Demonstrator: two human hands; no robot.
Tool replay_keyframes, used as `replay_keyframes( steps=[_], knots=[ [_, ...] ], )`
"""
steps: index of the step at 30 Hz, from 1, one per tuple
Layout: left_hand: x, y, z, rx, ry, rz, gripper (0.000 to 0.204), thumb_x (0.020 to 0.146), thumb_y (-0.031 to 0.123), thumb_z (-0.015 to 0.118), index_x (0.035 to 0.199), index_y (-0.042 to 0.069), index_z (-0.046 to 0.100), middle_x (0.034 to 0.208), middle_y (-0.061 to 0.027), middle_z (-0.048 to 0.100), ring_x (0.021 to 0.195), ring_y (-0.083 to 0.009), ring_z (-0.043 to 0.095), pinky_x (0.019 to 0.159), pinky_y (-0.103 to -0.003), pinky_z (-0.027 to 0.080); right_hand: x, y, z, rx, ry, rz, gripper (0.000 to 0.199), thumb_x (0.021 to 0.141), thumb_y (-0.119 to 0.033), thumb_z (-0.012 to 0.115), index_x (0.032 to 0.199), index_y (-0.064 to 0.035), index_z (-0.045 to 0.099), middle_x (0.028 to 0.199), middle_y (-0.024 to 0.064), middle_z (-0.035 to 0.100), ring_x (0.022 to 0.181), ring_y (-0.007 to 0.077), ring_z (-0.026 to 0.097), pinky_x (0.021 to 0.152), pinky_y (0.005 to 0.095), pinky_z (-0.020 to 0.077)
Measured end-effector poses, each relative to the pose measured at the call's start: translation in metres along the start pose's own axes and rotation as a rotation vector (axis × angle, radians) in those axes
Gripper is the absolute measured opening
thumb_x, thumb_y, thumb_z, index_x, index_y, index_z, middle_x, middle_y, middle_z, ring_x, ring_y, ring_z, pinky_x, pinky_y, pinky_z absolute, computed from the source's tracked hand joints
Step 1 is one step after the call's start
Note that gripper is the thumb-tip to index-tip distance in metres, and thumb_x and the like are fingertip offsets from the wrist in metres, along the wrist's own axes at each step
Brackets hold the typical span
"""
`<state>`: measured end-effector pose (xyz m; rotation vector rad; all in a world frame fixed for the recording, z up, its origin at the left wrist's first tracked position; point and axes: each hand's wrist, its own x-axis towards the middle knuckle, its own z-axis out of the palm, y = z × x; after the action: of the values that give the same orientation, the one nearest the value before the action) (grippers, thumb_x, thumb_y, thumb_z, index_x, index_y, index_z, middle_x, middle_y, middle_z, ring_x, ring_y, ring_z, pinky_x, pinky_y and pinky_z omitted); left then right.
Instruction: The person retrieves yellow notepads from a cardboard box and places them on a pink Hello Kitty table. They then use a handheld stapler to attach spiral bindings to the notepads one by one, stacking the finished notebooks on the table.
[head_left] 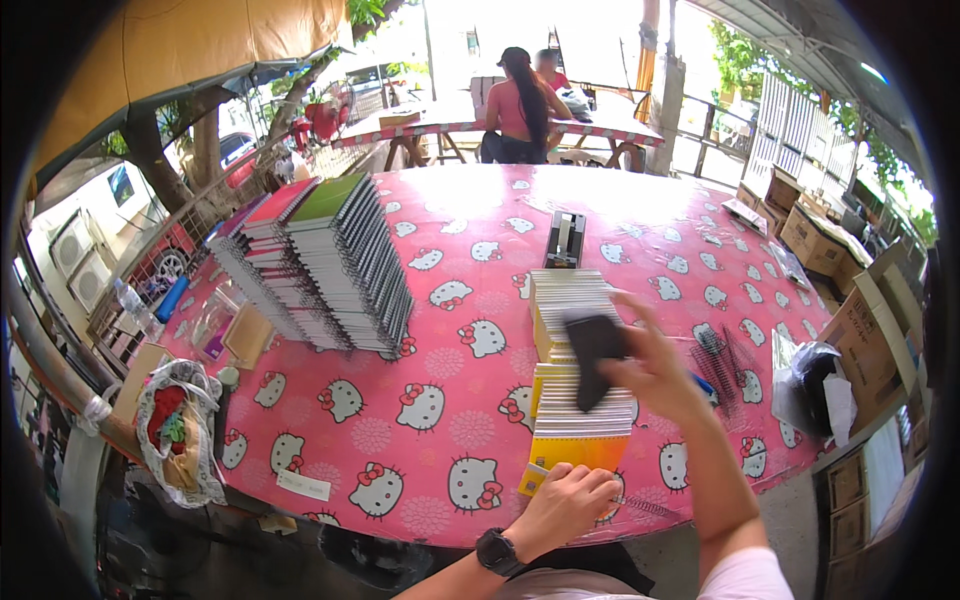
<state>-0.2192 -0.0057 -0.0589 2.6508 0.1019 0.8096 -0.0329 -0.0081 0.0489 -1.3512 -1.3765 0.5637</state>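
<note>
My right hand is raised over a row of yellow-covered spiral notebooks and grips a flat black object that looks like a phone. My left hand, with a black watch on the wrist, presses down on the nearest yellow notebook at the table's front edge, fingers curled. The row runs away from me across a pink cartoon-cat tablecloth.
Tall slanted stacks of spiral notebooks stand at the left. A black tool lies beyond the row, loose wire coils to the right. Cardboard boxes line the right side. Two people sit at a far table.
</note>
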Motion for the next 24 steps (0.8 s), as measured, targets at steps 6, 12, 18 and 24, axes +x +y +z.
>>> replay_keyframes(
  steps=[6,12,18,24],
  knots=[
    [0.013,0.005,-0.004,-0.127,0.007,0.046,0.025,0.082,0.028,0.067,0.100,0.014,0.056,0.095,0.0008,0.064,0.088,-0.0152,0.062,0.081,-0.031,0.041,-0.189,0.082,-0.100,-0.510,0.439,0.381,0.054,0.079,-0.007,0.059,0.131,-0.0113,0.046,0.087,0.0044,0.061,0.060,0.0118,0.050,0.057,0.0271,0.0432],
    [0.005,-0.001,-0.012,-0.068,-0.037,0.016,0.026,0.082,0.028,0.066,0.101,0.013,0.055,0.092,0.0003,0.063,0.086,-0.0155,0.061,0.080,-0.030,0.040,-0.198,0.054,-0.082,-0.776,0.162,0.456,0.069,0.065,-0.027,0.081,0.125,-0.0107,0.051,0.120,0.0168,0.051,0.101,0.0307,0.053,0.089,0.0403,0.0439],
    [0.007,0.000,-0.009,-0.001,-0.100,0.008,0.025,0.082,0.030,0.067,0.099,0.014,0.057,0.090,0.0016,0.064,0.086,-0.0155,0.061,0.086,-0.033,0.037,-0.190,0.063,-0.093,-0.736,-0.174,0.304,0.070,0.056,-0.031,0.085,0.119,-0.0156,0.058,0.139,0.0169,0.036,0.122,0.0379,0.037,0.103,0.0476,0.0342],
    [0.004,0.001,-0.025,0.060,0.069,-0.099,0.024,0.073,0.027,0.076,0.090,0.017,0.062,0.083,0.0039,0.063,0.083,-0.0143,0.059,0.095,-0.043,0.030,-0.184,0.068,-0.087,-0.435,0.029,0.265,0.056,0.060,-0.045,0.080,0.104,-0.0109,0.068,0.117,0.0169,0.056,0.114,0.0327,0.047,0.095,0.0436,0.0402]
  ],
)
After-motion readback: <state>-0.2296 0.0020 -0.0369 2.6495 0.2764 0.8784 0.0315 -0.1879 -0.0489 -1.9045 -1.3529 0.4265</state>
